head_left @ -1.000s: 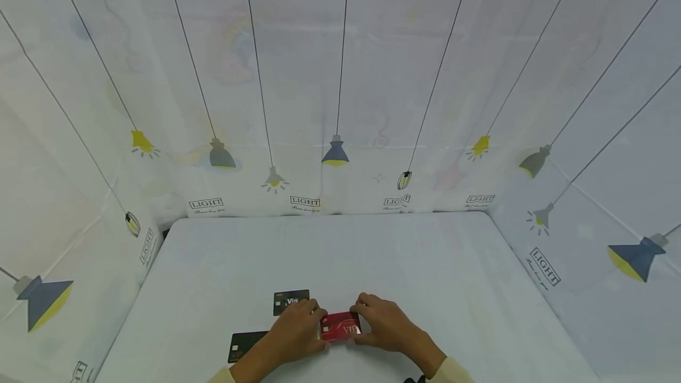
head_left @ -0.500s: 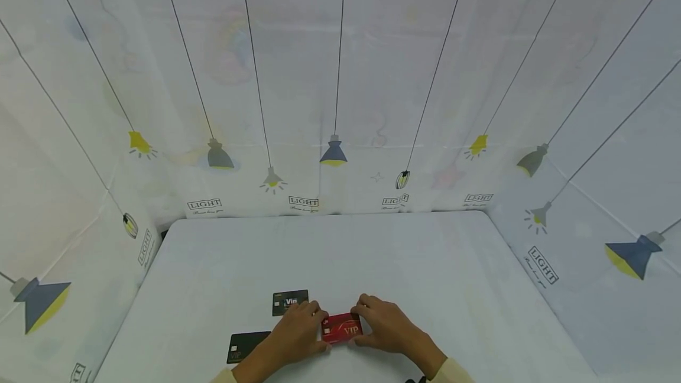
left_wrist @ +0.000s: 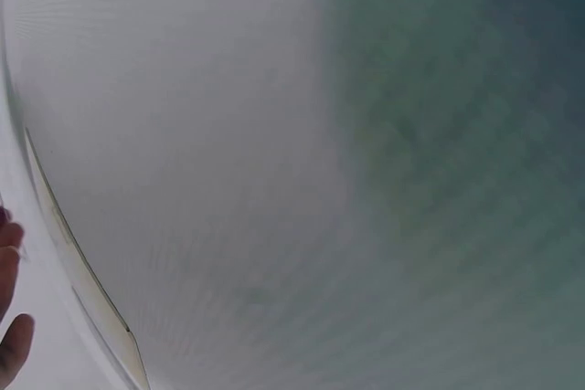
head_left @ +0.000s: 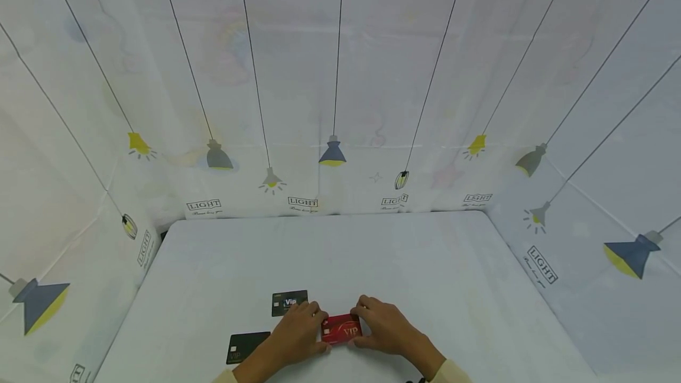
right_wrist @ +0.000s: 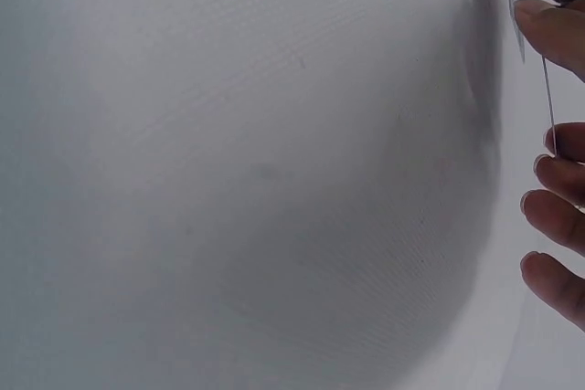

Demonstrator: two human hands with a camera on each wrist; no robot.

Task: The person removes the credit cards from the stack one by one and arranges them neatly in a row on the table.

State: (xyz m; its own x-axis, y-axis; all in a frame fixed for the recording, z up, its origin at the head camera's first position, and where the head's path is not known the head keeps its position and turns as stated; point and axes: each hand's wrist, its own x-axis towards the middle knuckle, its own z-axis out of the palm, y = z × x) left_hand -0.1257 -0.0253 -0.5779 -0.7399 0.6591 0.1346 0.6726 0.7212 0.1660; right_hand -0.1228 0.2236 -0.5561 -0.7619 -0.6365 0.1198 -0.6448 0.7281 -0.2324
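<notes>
A red card marked VIP [head_left: 341, 328] lies level between the two hands, low in the head view. My left hand [head_left: 299, 331] holds it by its left end, index finger at the upper corner and thumb at the lower one. At the opposite end my right hand [head_left: 387, 326] grips the card in the same way. The right wrist view shows the card edge-on as a thin line between thumb and index finger, the other fingers [right_wrist: 554, 216] spread below. In the left wrist view only a few fingertips [left_wrist: 14, 349] show at the left edge.
A dark card marked Vip [head_left: 287, 299] lies just beyond the left hand, which covers its corner. Another dark VIP card [head_left: 245, 346] lies left of it, partly under the left forearm. Behind the white table [head_left: 340, 253] hangs a lamp-patterned cloth [head_left: 298, 75].
The view has shifted very slightly. Both hands keep their hold on the red card, which stays in nearly the same place.
</notes>
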